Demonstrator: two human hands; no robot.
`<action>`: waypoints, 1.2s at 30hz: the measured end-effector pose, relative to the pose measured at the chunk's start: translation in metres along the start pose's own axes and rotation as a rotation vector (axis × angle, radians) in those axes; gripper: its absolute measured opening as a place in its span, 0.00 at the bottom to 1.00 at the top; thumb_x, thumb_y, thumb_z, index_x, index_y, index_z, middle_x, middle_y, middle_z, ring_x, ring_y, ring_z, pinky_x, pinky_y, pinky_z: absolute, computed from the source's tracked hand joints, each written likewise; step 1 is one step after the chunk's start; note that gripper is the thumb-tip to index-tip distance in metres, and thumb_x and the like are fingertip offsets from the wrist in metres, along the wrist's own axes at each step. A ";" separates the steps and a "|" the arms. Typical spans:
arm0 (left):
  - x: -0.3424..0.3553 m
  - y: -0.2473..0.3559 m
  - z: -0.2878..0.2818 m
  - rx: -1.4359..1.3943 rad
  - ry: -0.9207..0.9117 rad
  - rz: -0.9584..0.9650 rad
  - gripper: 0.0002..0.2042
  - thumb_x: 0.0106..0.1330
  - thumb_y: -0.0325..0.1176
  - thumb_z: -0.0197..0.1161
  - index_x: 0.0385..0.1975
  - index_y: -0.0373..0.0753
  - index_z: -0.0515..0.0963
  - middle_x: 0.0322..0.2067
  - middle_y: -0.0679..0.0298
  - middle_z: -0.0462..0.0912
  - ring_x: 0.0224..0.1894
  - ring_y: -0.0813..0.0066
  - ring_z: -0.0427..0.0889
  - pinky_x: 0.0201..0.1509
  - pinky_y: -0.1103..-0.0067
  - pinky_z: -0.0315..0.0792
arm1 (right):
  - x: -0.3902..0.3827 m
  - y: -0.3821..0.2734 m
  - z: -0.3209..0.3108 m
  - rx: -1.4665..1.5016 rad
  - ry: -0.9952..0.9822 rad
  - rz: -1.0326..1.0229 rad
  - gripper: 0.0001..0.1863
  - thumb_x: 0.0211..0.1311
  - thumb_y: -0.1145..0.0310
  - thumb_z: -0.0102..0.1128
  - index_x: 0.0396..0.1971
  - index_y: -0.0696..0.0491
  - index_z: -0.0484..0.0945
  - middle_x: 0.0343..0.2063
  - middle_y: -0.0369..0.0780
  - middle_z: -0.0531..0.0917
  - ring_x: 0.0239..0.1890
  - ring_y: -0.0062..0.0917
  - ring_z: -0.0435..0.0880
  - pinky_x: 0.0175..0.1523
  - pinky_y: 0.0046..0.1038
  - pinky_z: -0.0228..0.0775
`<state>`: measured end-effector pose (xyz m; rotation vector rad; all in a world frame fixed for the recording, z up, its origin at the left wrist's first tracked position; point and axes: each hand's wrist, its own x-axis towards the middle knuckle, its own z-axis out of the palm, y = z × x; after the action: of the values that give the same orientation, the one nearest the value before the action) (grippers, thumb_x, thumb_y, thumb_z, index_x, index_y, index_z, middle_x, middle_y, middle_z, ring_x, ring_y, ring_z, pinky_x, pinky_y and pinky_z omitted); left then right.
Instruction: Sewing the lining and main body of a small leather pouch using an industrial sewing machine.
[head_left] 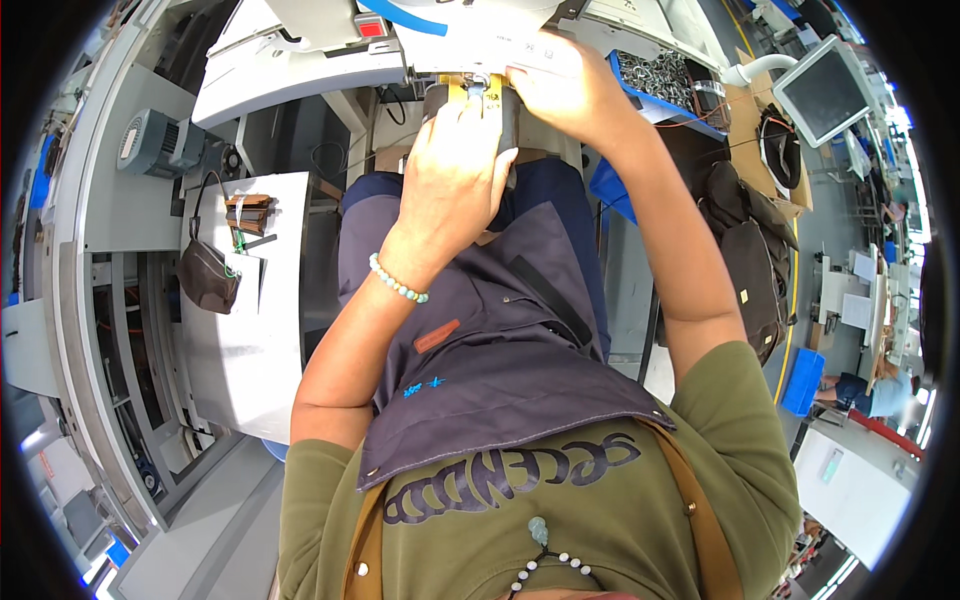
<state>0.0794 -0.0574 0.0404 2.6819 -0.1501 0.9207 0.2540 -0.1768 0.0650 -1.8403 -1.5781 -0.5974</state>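
Observation:
My left hand (pixel 455 175) is raised to a white machine (pixel 460 30), its fingers together over a yellow-marked fixture (pixel 494 95) with a small metal part and a dark piece (pixel 432 105) around it. What the fingertips hold is hidden or too small to make out. My right hand (pixel 575 90) reaches up to the machine's right side beside that fixture, thumb showing near the metal part; its other fingers are mostly hidden, so I cannot tell what it holds.
A blue tray (pixel 655 80) of metal pieces and a screen on an arm (pixel 820 90) are at right, with dark bags (pixel 750 280) below. A side table (pixel 215 370) at left holds a dark pouch (pixel 207 275). A seated co-worker (pixel 885 395) is at far right.

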 end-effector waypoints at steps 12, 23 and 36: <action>0.000 -0.001 0.001 0.009 -0.050 -0.009 0.26 0.63 0.37 0.68 0.56 0.25 0.75 0.52 0.47 0.79 0.56 0.53 0.76 0.63 0.64 0.70 | -0.021 -0.024 0.021 0.168 -0.147 0.346 0.17 0.64 0.69 0.57 0.51 0.50 0.86 0.54 0.40 0.84 0.56 0.36 0.82 0.61 0.34 0.75; -0.001 -0.001 0.002 0.022 -0.055 0.001 0.24 0.61 0.36 0.70 0.54 0.28 0.77 0.51 0.48 0.79 0.55 0.52 0.76 0.59 0.63 0.71 | -0.031 -0.019 0.032 0.163 -0.024 0.387 0.14 0.61 0.72 0.58 0.43 0.48 0.89 0.51 0.36 0.83 0.55 0.30 0.81 0.59 0.32 0.76; 0.004 0.002 -0.001 0.070 -0.029 0.019 0.14 0.63 0.33 0.70 0.41 0.30 0.78 0.42 0.50 0.80 0.50 0.49 0.77 0.55 0.62 0.73 | -0.028 -0.022 0.041 0.101 0.331 0.439 0.12 0.59 0.70 0.61 0.42 0.51 0.85 0.46 0.40 0.80 0.47 0.37 0.82 0.51 0.36 0.78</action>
<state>0.0814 -0.0594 0.0441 2.7636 -0.1527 0.9089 0.2248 -0.1653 0.0204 -1.8224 -0.9345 -0.5686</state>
